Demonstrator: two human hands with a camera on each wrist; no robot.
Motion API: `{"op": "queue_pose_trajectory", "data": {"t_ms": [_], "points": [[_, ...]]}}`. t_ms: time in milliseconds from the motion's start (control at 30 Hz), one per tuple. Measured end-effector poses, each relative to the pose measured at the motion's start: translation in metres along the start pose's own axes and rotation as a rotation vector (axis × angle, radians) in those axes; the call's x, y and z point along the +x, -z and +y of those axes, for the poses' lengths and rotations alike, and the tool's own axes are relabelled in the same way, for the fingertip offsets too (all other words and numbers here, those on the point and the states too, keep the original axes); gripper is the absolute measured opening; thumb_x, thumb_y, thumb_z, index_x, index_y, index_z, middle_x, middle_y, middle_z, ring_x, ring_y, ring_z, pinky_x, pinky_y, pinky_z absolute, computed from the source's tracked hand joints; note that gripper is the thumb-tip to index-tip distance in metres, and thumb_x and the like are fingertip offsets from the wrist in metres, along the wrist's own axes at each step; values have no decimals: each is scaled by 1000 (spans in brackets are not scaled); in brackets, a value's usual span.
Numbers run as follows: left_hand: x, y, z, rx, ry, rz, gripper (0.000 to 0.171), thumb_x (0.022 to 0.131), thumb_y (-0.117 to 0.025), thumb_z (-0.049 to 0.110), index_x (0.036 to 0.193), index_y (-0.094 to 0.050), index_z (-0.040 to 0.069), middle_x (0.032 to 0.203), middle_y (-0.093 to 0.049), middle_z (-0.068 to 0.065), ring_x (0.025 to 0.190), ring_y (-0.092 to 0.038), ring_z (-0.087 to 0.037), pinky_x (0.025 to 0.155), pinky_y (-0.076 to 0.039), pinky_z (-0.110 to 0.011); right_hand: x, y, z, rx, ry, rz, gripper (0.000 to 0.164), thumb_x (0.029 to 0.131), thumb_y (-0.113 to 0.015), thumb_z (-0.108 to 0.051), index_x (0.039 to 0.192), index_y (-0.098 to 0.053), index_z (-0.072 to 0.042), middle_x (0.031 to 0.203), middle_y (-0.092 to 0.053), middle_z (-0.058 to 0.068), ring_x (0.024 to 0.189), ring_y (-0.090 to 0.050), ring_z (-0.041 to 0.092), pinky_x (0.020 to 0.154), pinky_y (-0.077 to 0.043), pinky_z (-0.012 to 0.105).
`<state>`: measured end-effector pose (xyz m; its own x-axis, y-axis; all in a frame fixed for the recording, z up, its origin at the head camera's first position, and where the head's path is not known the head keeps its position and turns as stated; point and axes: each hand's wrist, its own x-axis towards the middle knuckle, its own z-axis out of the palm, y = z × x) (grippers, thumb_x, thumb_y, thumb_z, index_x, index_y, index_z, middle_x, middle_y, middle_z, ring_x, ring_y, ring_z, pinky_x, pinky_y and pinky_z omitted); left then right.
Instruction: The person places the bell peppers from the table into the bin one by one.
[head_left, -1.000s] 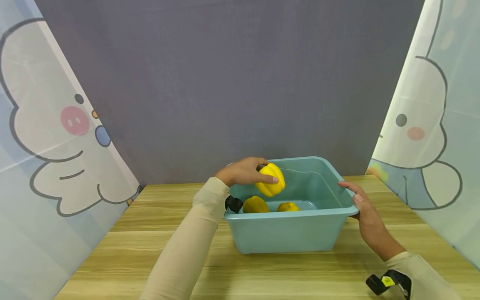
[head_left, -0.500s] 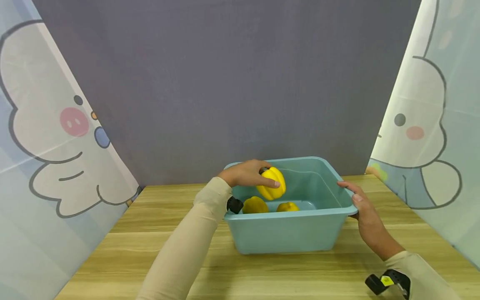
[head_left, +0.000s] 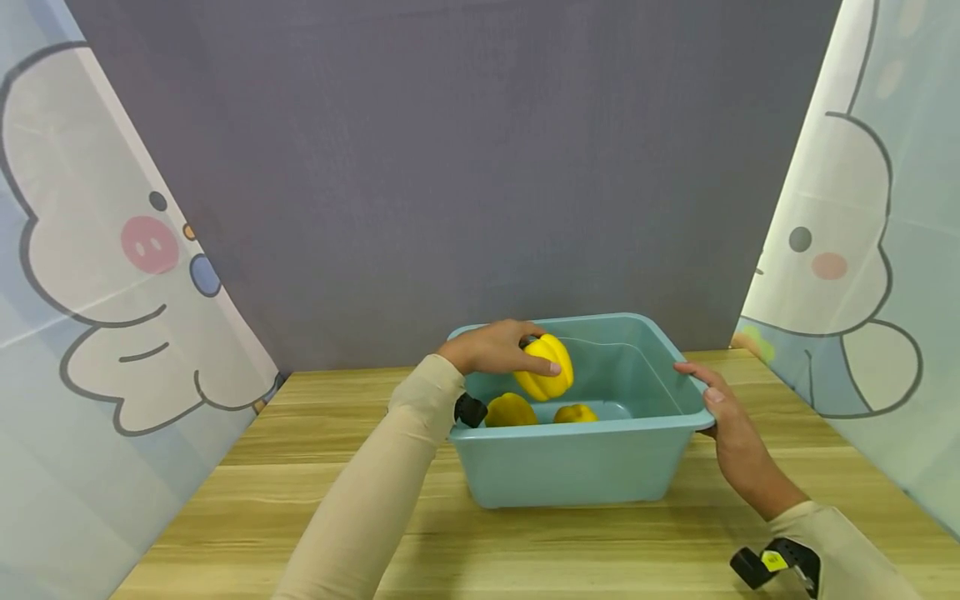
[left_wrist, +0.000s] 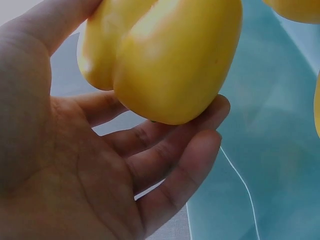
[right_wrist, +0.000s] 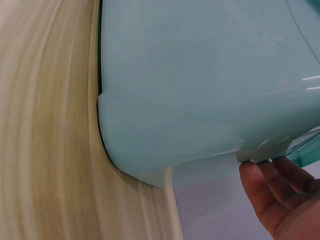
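Observation:
My left hand (head_left: 491, 346) holds a yellow bell pepper (head_left: 550, 371) between thumb and fingers, above the inside of a light teal plastic tub (head_left: 570, 467). In the left wrist view the lobed pepper (left_wrist: 175, 60) rests against curled fingers (left_wrist: 175, 187). Two more yellow peppers lie on the tub's floor: one at the left (head_left: 512, 411), another nearer the middle (head_left: 575, 414), both partly hidden by the front wall. At the tub's right rim, my right hand (head_left: 738, 446) grips the edge with its thumb on top. The right wrist view has its fingers (right_wrist: 257, 185) under the rim.
The tub stands on a wood-grain table (head_left: 300, 492). Behind it rises a dark grey backdrop (head_left: 465, 167), with cartoon-printed curtains (head_left: 90, 250) on both sides. A black wrist strap (head_left: 795, 562) sits on the right forearm.
My left hand has lowered slightly with the pepper, moving a touch to the right, then stays nearly still. The right hand keeps its grip on the rim, and the tub stays in place.

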<state>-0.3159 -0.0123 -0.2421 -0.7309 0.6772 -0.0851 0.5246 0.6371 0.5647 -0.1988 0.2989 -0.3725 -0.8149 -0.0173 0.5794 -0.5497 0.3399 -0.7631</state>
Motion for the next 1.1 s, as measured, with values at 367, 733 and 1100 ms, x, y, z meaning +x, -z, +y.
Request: {"op": "queue_pose_trajectory", "data": {"t_ms": [367, 733, 1100], "points": [[4, 0, 8, 51, -21, 30, 68, 87, -72, 55, 139, -55, 15, 114, -62, 6, 99, -61, -12, 88, -50, -31, 0, 2, -1, -13, 6, -10, 52, 109, -15, -28, 150, -38, -7, 141, -39, -8, 109, -50, 12, 78, -45, 25], [11, 6, 17, 173, -15, 37, 75, 87, -70, 58, 144, -52, 14, 125, -59, 5, 107, -56, -12, 94, -47, -32, 0, 2, 0, -26, 3, -7, 52, 109, -15, -28, 151, -38, -8, 141, -39, -9, 109, -50, 12, 78, -45, 25], [13, 12, 29, 205, 3, 29, 75, 87, -70, 58, 146, -50, 16, 136, -55, 1, 113, -54, -14, 95, -48, -34, 1, 2, 0, -26, 18, -6, 52, 109, -15, -27, 150, -38, -6, 141, -39, -9, 109, -51, 11, 78, -46, 24]]}}
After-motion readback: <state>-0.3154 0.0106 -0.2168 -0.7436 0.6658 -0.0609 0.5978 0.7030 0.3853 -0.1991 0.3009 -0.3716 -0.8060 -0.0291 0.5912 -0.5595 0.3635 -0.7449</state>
